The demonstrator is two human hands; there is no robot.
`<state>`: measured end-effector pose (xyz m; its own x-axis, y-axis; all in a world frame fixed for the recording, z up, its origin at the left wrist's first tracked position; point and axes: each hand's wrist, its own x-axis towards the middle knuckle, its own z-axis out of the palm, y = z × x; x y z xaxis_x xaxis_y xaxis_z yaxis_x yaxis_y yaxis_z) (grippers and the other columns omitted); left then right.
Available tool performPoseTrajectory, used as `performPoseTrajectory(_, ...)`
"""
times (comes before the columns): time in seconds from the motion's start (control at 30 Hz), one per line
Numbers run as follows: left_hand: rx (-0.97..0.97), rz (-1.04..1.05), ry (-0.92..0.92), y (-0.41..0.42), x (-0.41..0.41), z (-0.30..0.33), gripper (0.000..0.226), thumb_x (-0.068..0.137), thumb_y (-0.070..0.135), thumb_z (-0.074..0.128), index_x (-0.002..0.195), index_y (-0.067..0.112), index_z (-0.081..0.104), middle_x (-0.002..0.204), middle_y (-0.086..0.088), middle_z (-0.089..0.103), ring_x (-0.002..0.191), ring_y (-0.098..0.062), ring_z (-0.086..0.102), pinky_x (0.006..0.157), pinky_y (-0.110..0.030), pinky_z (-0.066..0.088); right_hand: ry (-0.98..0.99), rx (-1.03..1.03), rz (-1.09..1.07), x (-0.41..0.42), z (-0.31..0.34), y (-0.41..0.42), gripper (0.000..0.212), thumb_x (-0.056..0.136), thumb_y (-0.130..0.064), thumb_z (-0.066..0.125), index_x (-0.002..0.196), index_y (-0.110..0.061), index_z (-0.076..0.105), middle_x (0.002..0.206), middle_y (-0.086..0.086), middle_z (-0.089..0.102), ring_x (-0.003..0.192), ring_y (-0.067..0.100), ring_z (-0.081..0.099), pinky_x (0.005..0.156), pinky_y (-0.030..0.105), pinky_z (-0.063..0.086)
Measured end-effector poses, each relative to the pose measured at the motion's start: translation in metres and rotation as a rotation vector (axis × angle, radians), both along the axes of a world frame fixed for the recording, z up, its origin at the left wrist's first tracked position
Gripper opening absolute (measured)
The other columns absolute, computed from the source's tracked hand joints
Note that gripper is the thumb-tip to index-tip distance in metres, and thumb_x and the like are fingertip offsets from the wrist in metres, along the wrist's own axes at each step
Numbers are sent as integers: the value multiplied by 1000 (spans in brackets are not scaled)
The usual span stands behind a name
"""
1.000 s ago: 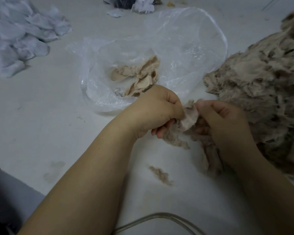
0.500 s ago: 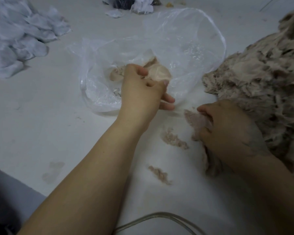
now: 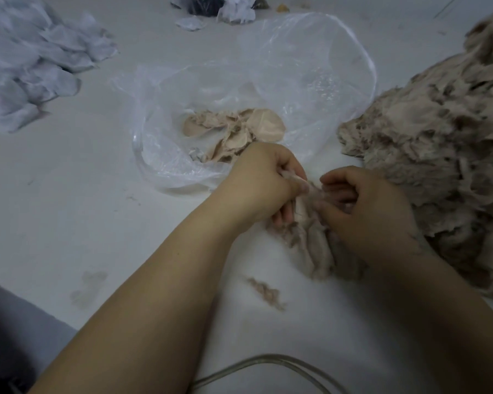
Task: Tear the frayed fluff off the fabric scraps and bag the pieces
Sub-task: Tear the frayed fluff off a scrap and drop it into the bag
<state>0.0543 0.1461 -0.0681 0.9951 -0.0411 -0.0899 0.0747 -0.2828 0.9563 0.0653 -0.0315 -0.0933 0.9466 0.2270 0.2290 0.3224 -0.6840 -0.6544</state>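
Beige fabric scrap (image 3: pixel 302 207) sits right btwn both hands, just above the tabletop (image 3: pixel 69 209), in front of the plastic bag. Left hand (image 3: pixel 264 184) has it pinched at the top, fingers (image 3: pixel 296 182) curled tight round a pale strip of it. Right hand (image 3: pixel 365 211) grips the other side, fingers curled in and pinching the fuzzy edge, tho it's a bit blurry so can't tell exactly which fingertips are on it. Hands nearly touching each other w/ the scrap stretched btwn them.

Under the hands there's a clump of fluff (image 3: pixel 316 251) lying on the tabletop, touching the bottom of the scrap afaict. A smaller wisp of fluff (image 3: pixel 266 292) lies apart from it, closer to the person.

Clear plastic bag (image 3: pixel 282 66) lies open and flat-ish just behind the left hand, w/ a handful of beige pieces (image 3: pixel 239 132) inside, smooth-looking ones. Big heap of beige scraps (image 3: pixel 444 155) on the right, just beside the right hand and forearm, pretty shaggy.

Far left corner has a pile of white-ish scraps (image 3: pixel 32 61), well apart from everything else. More white bits and sth dark at the top edge (image 3: pixel 219 5). Clear tube or cable (image 3: pixel 268 362) loops along the near edge btwn the forearms.
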Motion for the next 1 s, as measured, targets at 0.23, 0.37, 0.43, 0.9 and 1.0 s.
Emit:
performPoseTrajectory(0.23,-211,-4,26,2,1,5,11,82,-10,64,82,0,62,47,-11,54,36,-24,55,35,-24,42,88,184,-93,7,0,-6,27,79,-16,59,101,-28,68,86,-15,70,79,-4,66,72,9,50)
performPoseTrajectory(0.37,-261,-38,42,1,-2,6,12,85,-9,65,94,-2,62,61,-21,61,43,-29,60,42,-29,50,244,363,120,-4,2,8,65,72,-45,69,134,-36,52,116,-16,65,106,-5,62,89,17,51)
performPoseTrajectory(0.43,-235,-32,41,1,-3,6,17,85,-14,59,96,-2,62,66,-27,61,46,-31,61,45,-32,52,189,213,107,-5,0,7,70,70,-49,72,136,-38,50,105,-21,63,97,-9,61,82,12,49)
performPoseTrajectory(0.9,-204,1,72,5,-4,9,18,90,-8,57,75,-4,65,55,-16,62,39,-28,58,38,-27,47,84,46,-86,6,-2,-3,6,86,-14,69,85,-15,75,77,2,71,69,14,63,57,12,44)
performPoseTrajectory(1.0,-119,-14,76,7,-5,11,17,88,-7,58,72,-5,64,49,-13,58,32,-23,50,34,-23,41,95,36,-102,6,-1,-3,9,86,-16,70,84,-24,73,76,-4,67,69,8,59,56,0,38)
